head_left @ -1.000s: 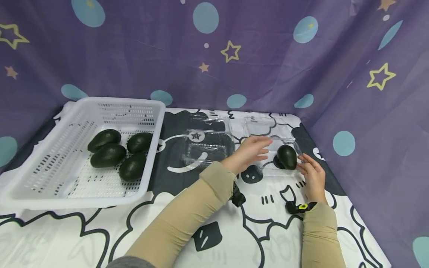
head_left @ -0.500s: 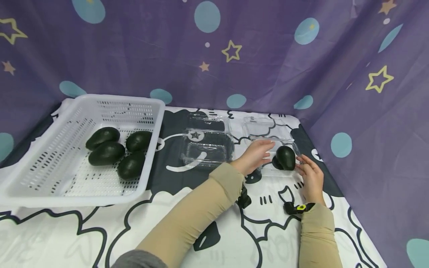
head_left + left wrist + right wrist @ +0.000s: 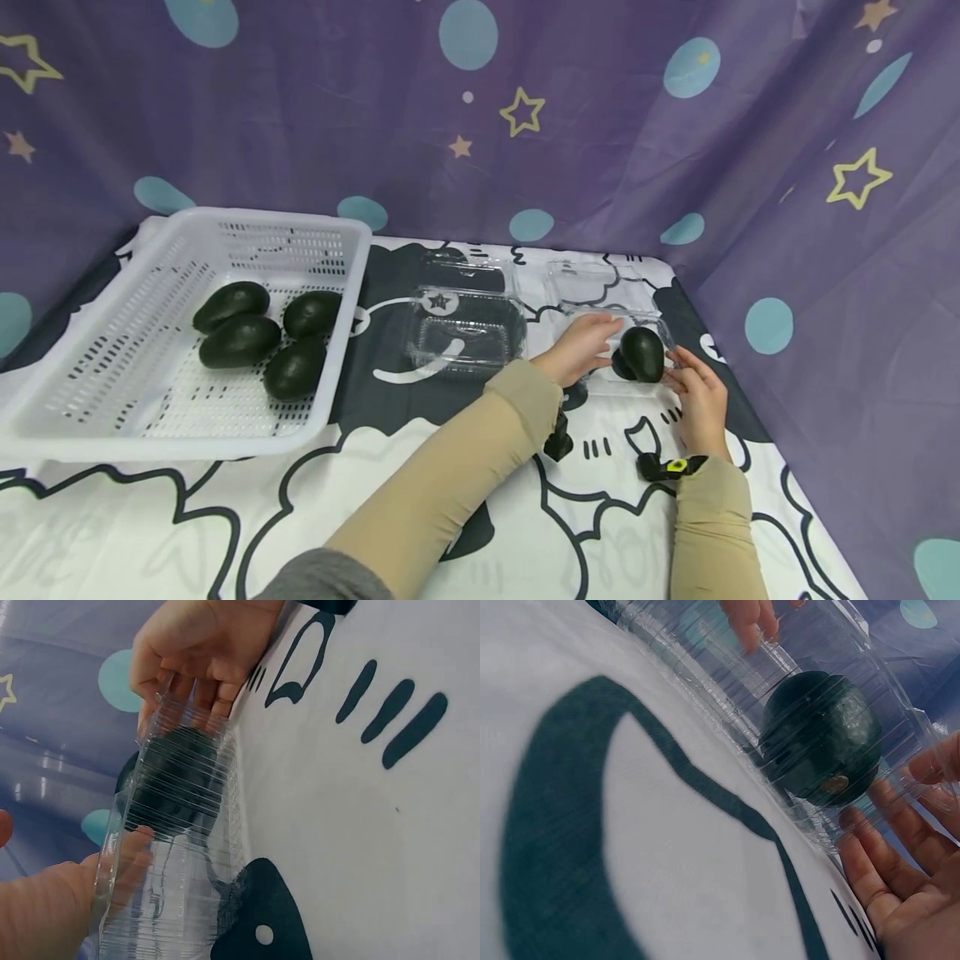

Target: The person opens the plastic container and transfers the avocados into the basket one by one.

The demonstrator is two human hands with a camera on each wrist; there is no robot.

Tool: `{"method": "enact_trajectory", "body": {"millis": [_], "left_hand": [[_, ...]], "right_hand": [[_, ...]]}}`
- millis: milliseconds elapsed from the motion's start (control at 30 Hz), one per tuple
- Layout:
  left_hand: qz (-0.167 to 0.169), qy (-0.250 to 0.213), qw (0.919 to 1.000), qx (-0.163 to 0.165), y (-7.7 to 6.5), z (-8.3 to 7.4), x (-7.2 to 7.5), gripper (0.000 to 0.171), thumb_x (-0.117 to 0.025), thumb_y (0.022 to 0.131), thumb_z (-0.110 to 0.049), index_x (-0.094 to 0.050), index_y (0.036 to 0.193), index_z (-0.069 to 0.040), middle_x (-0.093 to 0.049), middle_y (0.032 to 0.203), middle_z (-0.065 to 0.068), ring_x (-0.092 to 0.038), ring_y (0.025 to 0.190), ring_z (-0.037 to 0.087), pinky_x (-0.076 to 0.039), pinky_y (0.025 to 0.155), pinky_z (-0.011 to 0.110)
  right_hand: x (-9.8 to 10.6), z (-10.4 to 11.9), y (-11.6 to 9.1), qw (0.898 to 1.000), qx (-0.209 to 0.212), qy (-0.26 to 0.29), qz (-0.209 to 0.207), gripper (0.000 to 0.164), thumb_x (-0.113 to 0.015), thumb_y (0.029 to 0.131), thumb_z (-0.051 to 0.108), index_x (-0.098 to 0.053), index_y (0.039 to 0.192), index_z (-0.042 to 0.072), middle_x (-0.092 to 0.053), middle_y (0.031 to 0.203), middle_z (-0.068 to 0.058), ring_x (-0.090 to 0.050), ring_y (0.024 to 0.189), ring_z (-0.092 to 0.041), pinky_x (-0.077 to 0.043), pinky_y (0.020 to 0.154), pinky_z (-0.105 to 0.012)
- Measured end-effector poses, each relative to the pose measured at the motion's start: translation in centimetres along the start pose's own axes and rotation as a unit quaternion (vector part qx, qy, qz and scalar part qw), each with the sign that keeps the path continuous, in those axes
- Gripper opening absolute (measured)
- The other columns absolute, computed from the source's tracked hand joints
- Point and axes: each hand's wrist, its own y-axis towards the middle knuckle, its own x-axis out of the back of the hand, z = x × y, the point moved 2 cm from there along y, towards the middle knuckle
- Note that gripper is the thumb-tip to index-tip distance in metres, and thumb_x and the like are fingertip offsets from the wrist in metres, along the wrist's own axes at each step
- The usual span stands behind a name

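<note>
A dark green avocado (image 3: 642, 354) sits in the right part of an opened clear plastic clamshell container (image 3: 180, 930). A dark patch shows just left of the avocado in the head view. My right hand (image 3: 699, 396) holds the container's right end, its thumb at the rim and its fingers against the outside of the wall. From the left, my left hand (image 3: 577, 346) reaches over the container with its fingers extended, a short gap from the avocado. Ribbed plastic partly veils those fingertips (image 3: 139, 844) in the left wrist view. The container's lid (image 3: 600, 283) lies folded back behind it.
Another opened clear clamshell (image 3: 468, 329) lies to the left, near my left forearm. A large white perforated basket (image 3: 341, 358) with several avocados (image 3: 240, 340) stands at the far left. A purple patterned curtain (image 3: 585, 167) closes off the back and right side.
My left hand has shifted a little right and toward me over the container, its forearm following. My right hand stays at the container's right end, and the avocado keeps its place.
</note>
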Motion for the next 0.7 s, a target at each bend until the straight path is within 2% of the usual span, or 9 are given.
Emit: {"method": "enact_trajectory", "body": {"millis": [400,500,567,700], "left_hand": [[-0.016,0.031,0.9990,0.026,0.8,0.4,-0.9,0.060,-0.056,0.101,-0.026,-0.034,0.153,-0.004,-0.032,0.158,0.018,-0.035,0.142,0.045,-0.041,0.110,0.055],[-0.027,0.079,0.9963,0.017,0.9,0.5,-1.1,0.061,-0.058,0.100,-0.027,-0.035,0.152,-0.005,-0.037,0.156,0.018,-0.042,0.139,0.043,-0.046,0.105,0.052],[-0.033,0.146,0.9888,0.005,0.9,0.7,-1.4,0.061,-0.059,0.100,-0.028,-0.036,0.152,-0.007,-0.040,0.154,0.017,-0.047,0.136,0.037,-0.052,0.100,0.047],[-0.045,0.283,0.9580,-0.020,0.8,1.0,-2.3,0.059,-0.061,0.099,-0.033,-0.042,0.150,-0.011,-0.051,0.147,0.013,-0.060,0.123,0.025,-0.059,0.082,0.032]], "right_hand": [[-0.3,-0.1,0.0,1.000,0.001,0.000,0.003,0.043,-0.044,0.096,-0.003,-0.054,0.138,-0.004,-0.069,0.104,0.007,-0.065,0.081,-0.005,-0.053,0.073,-0.016],[-0.4,-0.1,0.0,1.000,0.005,0.000,0.007,0.043,-0.044,0.096,-0.003,-0.054,0.138,-0.004,-0.069,0.105,0.006,-0.065,0.082,-0.005,-0.053,0.074,-0.016],[-0.4,-0.1,0.0,1.000,0.006,-0.003,0.005,0.043,-0.044,0.096,-0.003,-0.054,0.138,-0.004,-0.069,0.105,0.005,-0.065,0.083,-0.005,-0.053,0.074,-0.016],[-0.2,0.0,0.0,1.000,0.001,-0.004,-0.008,0.044,-0.044,0.095,-0.003,-0.054,0.138,-0.004,-0.069,0.104,0.006,-0.064,0.083,-0.006,-0.053,0.074,-0.016]]}}
